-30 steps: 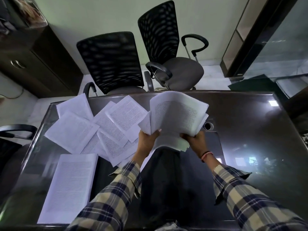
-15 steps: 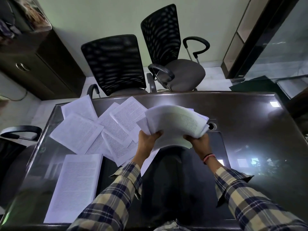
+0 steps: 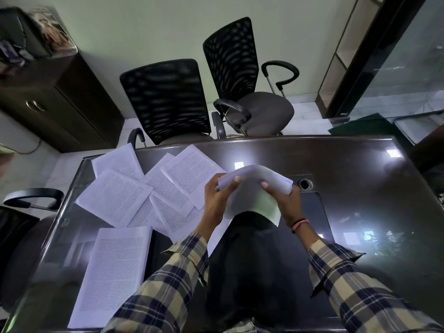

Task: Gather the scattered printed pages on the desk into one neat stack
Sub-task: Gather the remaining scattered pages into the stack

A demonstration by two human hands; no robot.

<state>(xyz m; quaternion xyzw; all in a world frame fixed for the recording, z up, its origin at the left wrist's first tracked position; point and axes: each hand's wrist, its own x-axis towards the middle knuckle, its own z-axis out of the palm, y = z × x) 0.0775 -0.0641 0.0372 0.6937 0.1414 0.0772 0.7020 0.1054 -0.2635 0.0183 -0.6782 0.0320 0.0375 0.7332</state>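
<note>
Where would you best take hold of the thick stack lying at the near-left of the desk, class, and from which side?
Probably by its two long edges, one hand on each, coming from the near side. The thick stack lies flat and squared up on the desk, its long edges running away from the person and its left and near edges free of other sheets. The loose pages crowd only its far end.

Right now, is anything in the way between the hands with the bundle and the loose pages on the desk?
Nothing visible. Both the left hand and right hand grip the bundle, and the loose pages lie right beside it to the left, on the desk.
</note>
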